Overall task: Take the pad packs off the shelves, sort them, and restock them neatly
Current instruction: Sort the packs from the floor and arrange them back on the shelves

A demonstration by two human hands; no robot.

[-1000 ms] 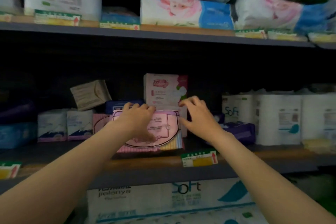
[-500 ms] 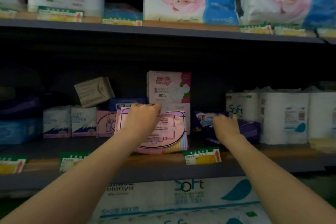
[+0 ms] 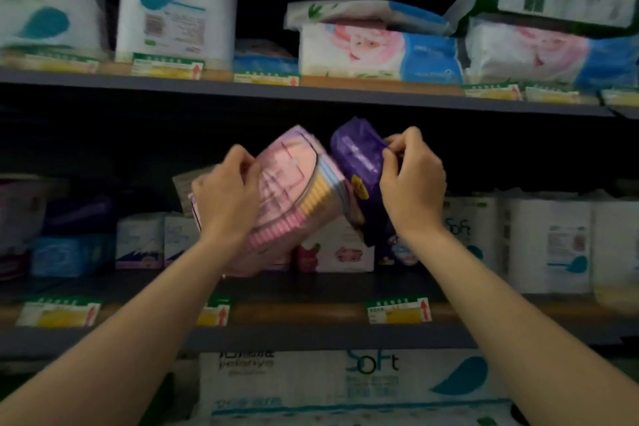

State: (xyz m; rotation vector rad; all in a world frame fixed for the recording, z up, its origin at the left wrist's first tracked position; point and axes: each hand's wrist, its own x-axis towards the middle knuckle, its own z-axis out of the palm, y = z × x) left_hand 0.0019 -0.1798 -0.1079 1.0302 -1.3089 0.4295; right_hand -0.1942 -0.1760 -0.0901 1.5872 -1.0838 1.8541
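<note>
Between the two shelves, in front of the dark gap above the middle shelf [image 3: 311,290], I see both packs held up in the air, clear of the board. My left hand [image 3: 224,199] grips the pink pad pack [image 3: 294,183] from its left side, fingers curled over the top edge and thumb on the face, so the pack tilts with its striped yellow and pink edge turned down and to the right. My right hand [image 3: 411,180] pinches the purple pad pack [image 3: 356,156] by its upper right corner, fingertips pressed together on the wrapper, and the pack hangs tilted with its lower end behind the pink one. The two packs touch or nearly touch where their edges meet; I cannot tell which through the blur. Behind and below them, on the middle shelf, stands a white pack with pink print [image 3: 339,251], and to its left two small white boxes [image 3: 152,240] and a blue pack [image 3: 69,254]. To the right stand white tissue roll packs [image 3: 553,242]. Price tags [image 3: 399,310] line the shelf's front edge. On the upper shelf [image 3: 345,93] lie blue and pink tissue packs [image 3: 377,50] and a white roll pack [image 3: 176,10]. Below, a white carton marked Soft [image 3: 345,384] fills the bottom.
</note>
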